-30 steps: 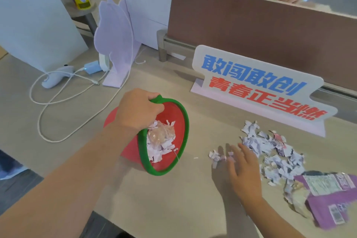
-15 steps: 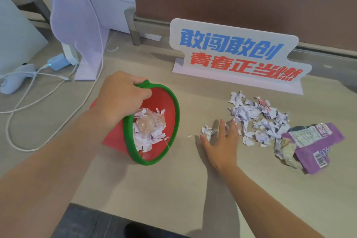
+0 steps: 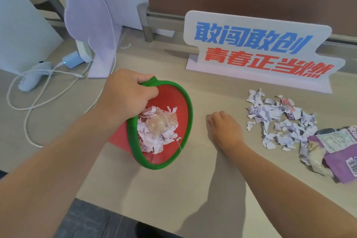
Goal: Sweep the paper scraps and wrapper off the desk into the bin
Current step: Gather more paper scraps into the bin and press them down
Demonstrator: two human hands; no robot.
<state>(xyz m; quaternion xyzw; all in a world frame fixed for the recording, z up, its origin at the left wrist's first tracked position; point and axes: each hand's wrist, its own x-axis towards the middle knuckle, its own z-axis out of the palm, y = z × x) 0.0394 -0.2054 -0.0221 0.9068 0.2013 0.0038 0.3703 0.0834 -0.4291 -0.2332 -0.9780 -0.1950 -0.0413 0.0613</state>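
A red bin with a green rim (image 3: 188, 106) lies tilted on the desk, mouth facing right and towards me. My left hand (image 3: 127, 98) grips its upper rim. Torn paper and a clear crumpled wrapper (image 3: 156, 131) sit inside it. My right hand (image 3: 224, 129) rests on the desk just right of the bin's mouth, fingers curled down and together; whatever lies under them is hidden. A pile of white paper scraps (image 3: 274, 116) lies further right. The purple snack wrapper (image 3: 340, 152) sits at the pile's right edge.
A standing sign (image 3: 257, 50) with blue and red characters is behind the scraps. A lilac cut-out stand (image 3: 87, 15), a small charger (image 3: 70, 60) and looping white cable (image 3: 29, 102) are to the left. The desk's front edge (image 3: 116, 205) is close below the bin.
My right hand has slid left from the scrap pile towards the bin and curled its fingers. The few small scraps by its fingertips are no longer visible. The bin stays held.
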